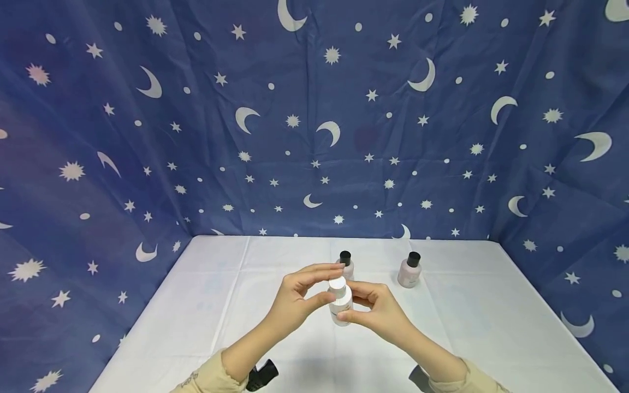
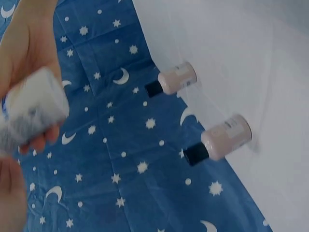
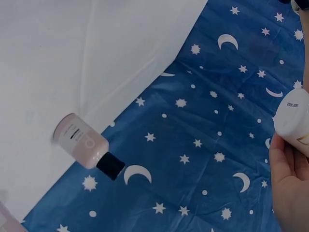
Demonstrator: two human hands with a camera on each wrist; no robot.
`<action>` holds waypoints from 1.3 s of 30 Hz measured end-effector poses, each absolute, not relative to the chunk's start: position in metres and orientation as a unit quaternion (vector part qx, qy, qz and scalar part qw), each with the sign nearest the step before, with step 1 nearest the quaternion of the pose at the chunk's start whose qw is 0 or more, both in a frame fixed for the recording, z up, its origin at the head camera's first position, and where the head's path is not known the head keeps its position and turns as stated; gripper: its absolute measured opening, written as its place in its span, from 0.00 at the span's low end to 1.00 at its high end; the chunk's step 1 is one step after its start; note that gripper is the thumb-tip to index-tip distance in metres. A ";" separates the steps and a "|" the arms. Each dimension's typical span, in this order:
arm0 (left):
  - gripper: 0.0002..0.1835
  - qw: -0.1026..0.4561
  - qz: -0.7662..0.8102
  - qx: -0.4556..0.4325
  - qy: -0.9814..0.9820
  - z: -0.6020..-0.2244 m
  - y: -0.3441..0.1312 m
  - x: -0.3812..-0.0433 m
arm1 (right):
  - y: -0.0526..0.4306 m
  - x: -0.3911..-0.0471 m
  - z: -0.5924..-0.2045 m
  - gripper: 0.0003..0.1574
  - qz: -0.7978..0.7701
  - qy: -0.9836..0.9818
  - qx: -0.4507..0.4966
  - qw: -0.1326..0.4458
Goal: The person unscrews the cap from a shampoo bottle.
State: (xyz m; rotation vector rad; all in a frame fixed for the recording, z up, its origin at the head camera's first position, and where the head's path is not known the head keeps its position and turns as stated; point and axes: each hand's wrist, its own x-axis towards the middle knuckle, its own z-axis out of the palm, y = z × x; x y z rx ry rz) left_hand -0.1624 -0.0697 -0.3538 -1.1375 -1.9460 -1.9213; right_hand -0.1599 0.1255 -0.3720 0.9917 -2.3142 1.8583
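Held up over the table in the head view is a small white bottle (image 1: 342,310), tilted a little, with a white cap (image 1: 337,285) on top. The right hand (image 1: 380,316) pinches the bottle's body between thumb and fingers. From the other side, the left hand (image 1: 294,297) grips at the cap, thumb in front and fingers over its far side. In the left wrist view the white bottle (image 2: 41,104) is blurred. The right wrist view shows the base of the bottle (image 3: 292,108), with small dark print on it.
Two pale pink bottles with black caps stand on the white table (image 1: 187,311): one pink bottle (image 1: 348,271) behind the hands, partly hidden, and another pink bottle (image 1: 409,274) farther right. A blue moon-and-star curtain (image 1: 295,142) encloses the back and sides.
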 end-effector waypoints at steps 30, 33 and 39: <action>0.21 0.008 -0.690 -0.370 -0.623 -0.347 -0.079 -0.166 | 0.121 -0.155 -0.371 0.30 0.595 -0.724 0.349 0.012; 0.19 0.029 -0.690 -0.387 -0.611 -0.347 -0.077 -0.166 | 0.120 -0.154 -0.370 0.30 0.591 -0.729 0.345 0.018; 0.15 0.066 -0.700 -0.382 -0.599 -0.349 -0.074 -0.164 | 0.119 -0.154 -0.368 0.30 0.590 -0.737 0.330 0.024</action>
